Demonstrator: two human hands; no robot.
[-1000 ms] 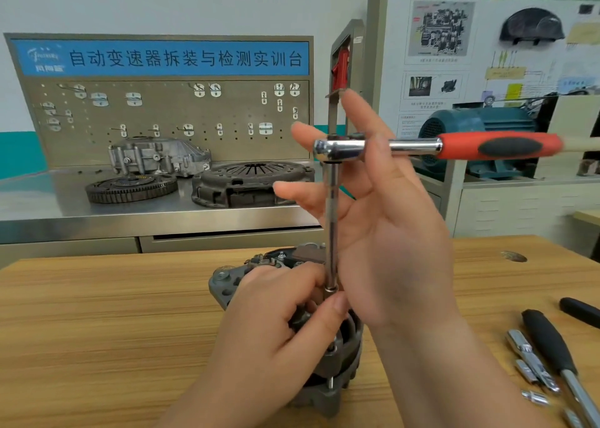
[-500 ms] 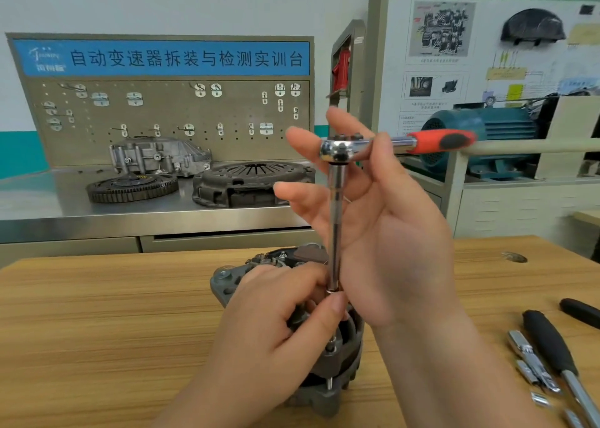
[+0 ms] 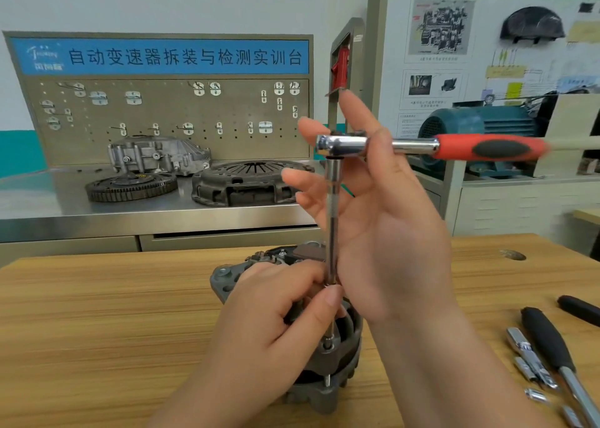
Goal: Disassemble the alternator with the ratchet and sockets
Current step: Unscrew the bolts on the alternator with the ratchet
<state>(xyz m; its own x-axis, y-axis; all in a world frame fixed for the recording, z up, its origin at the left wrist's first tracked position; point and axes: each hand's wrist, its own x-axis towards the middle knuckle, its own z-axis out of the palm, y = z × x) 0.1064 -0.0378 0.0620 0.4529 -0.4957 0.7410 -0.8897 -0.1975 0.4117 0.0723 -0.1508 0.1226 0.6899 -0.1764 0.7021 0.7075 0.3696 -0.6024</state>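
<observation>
At the near middle of the wooden table (image 3: 97, 314), the alternator (image 3: 324, 395) stands on end, partly hidden under my hands. My left hand (image 3: 276, 323) rests on top of it, thumb and curled fingers pinching the lower part of a slim extension bar (image 3: 332, 232) that rises upright from a small socket (image 3: 329, 343) seated on the alternator's near rim. On top of the bar sits the chrome head of the ratchet (image 3: 344, 143), its red and black handle reaching level to the right.

My right hand (image 3: 389, 249) is raised just right of the bar, its fingers (image 3: 354, 112) straight and spread apart, not wrapped round anything. The ratchet's neck passes between them, one finger crossing in front of it. How firmly they press on it I cannot tell.

At the near right of the table lie loose sockets (image 3: 526, 349) beside a black-handled tool (image 3: 548, 340).

Beyond the table, a steel bench (image 3: 48, 200) carries a toothed flywheel (image 3: 130, 185), a clutch cover (image 3: 246, 184) and a grey cast housing (image 3: 156, 154) below a pegboard (image 3: 181, 112) with a blue sign. To the far right sits a blue-green motor (image 3: 477, 125) in front of a display board (image 3: 487, 54).
</observation>
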